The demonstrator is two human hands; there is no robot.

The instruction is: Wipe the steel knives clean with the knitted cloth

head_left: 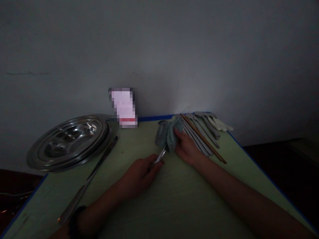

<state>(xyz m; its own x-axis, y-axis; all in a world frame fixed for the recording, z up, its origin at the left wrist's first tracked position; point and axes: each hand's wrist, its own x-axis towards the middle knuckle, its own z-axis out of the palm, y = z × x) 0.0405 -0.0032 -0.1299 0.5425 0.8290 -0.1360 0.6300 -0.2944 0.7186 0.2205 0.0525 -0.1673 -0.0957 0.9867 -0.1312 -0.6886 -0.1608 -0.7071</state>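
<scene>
My left hand point(141, 174) is closed around the handle of a metal utensil point(159, 157) at the middle of the green table point(174, 202). The utensil's far end is buried in a checked green cloth point(167, 134). My right hand point(186, 147) grips that cloth and presses it round the utensil. What kind of utensil it is stays hidden by the cloth.
A row of several metal utensils and a pair of chopsticks point(203, 137) lies right of the cloth. A stack of steel plates point(68, 142) overhangs the table's left edge. A long metal ladle handle point(92, 176) lies beside them. A blurred pink packet point(124, 107) leans on the wall.
</scene>
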